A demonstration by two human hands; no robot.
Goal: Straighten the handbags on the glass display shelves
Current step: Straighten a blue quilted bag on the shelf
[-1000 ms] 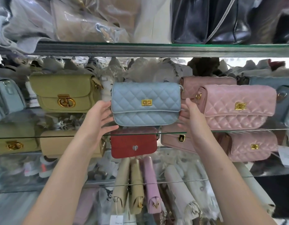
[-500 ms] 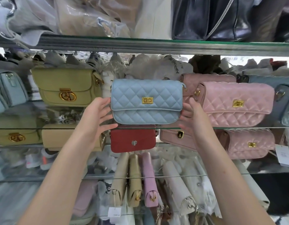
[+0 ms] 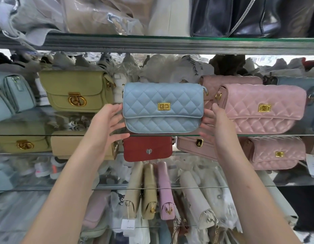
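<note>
Centre frame: I am squaring the blue bag (image 3: 163, 108) on its shelf (image 3: 276, 135), left hand (image 3: 107, 128) and right hand (image 3: 215, 127) pressing open-fingered against its ends.

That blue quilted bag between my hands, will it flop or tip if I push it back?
Probably stiff: the blue quilted bag stands upright, flap flat, between left hand and right hand. Its smooth skin likely slides easily on the glass shelf. Its bottom tapers inward, so a high push might tip it.

Stacked glass shelves (image 3: 152, 44), green-tinted front edges; bright white backlight (image 3: 223, 56) glowing behind the middle tier
</note>
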